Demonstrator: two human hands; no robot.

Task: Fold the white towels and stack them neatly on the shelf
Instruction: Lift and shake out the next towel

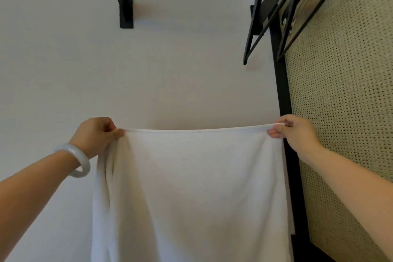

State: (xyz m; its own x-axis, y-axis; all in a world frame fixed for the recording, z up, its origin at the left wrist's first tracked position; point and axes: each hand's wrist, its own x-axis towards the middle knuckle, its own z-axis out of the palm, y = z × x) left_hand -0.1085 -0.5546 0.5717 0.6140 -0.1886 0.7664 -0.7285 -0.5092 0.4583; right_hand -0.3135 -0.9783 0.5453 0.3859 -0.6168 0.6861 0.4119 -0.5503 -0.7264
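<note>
A white towel [195, 187] hangs spread out in front of me, its top edge pulled taut and level across the middle of the view. My left hand [95, 134] pinches the top left corner, with extra cloth bunched and hanging below it. My right hand [293, 130] pinches the top right corner. The towel's lower part runs out of the bottom of the frame. A pale bangle [78, 159] sits on my left wrist.
A plain white wall [63, 59] is behind the towel. A black wall bracket [125, 9] is mounted up high. At the upper right a black metal shelf frame [274, 6] juts out beside a woven cane panel [344, 91] with a black post.
</note>
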